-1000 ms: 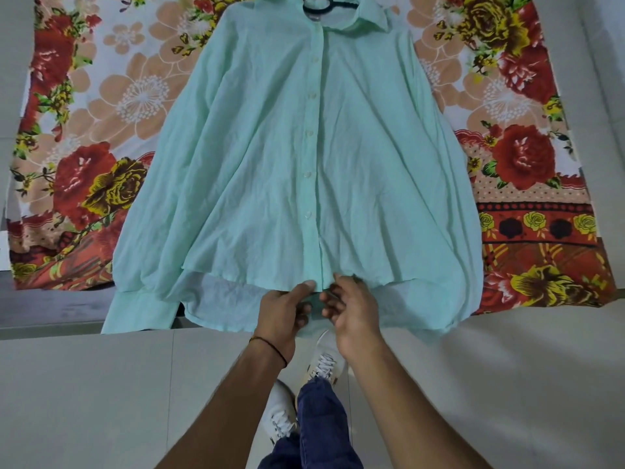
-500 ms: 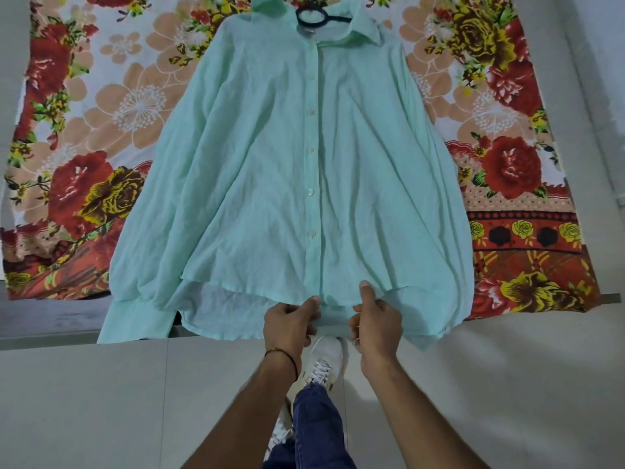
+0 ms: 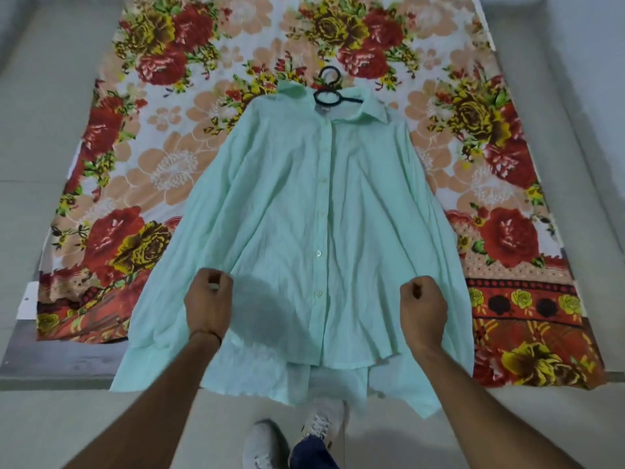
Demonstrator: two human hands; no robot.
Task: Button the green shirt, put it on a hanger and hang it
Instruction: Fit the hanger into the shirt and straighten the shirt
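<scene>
Head view, looking down: the shirt (image 3: 287,214) lies flat, front up, on a floral sheet (image 3: 162,157). Its collar (image 3: 365,108) points away from the person. The placket runs down the middle with its buttons (image 3: 318,254) done up as far as can be seen. The hanger (image 3: 329,96) is black and sits inside the neck opening, its hook poking out past the collar onto the sheet.

Both arms are reaching in. The left hand (image 3: 208,304), a thin band (image 3: 203,334) at its wrist, sits over the shirt's left side with fingers curled into a loose fist. A soft shadow falls on the cloth just beside it. The right hand (image 3: 422,311) is over the right side, near the fold where body meets sleeve, and it is curled too. Whether either fist is pinching fabric, I cannot tell; the fingertips are tucked under and blurred.

The hem (image 3: 338,377) and both cuffs spill over the near edge of the sheet. Below them, white shoes (image 3: 263,445) stand on pale floor.
</scene>
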